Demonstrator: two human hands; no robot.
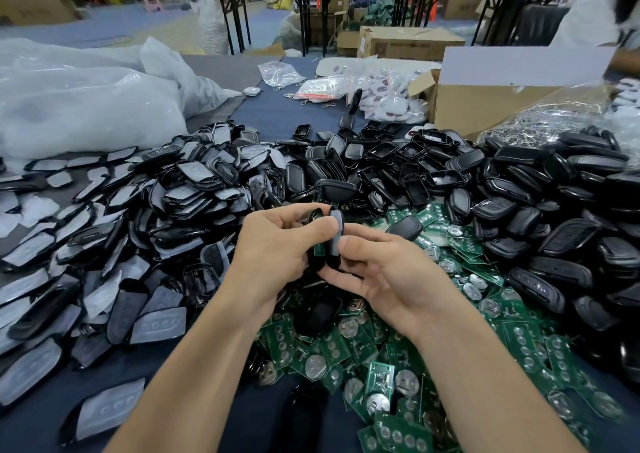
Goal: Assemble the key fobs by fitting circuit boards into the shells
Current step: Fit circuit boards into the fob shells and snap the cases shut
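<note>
While heaps of loose shells (519, 189) and green boards (381, 352) cover the table (277, 117), most work looks undone. At centre, the left hand (277, 248) curls its fingers around a half (316, 262) holding a board (319, 249); the right hand (391, 279) pinches the lid (335, 234) against it, seemingly unclosed.

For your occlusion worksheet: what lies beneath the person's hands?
Beneath the left hand and right hand lie green circuit boards and a black shell; the table under them is hidden.
</note>
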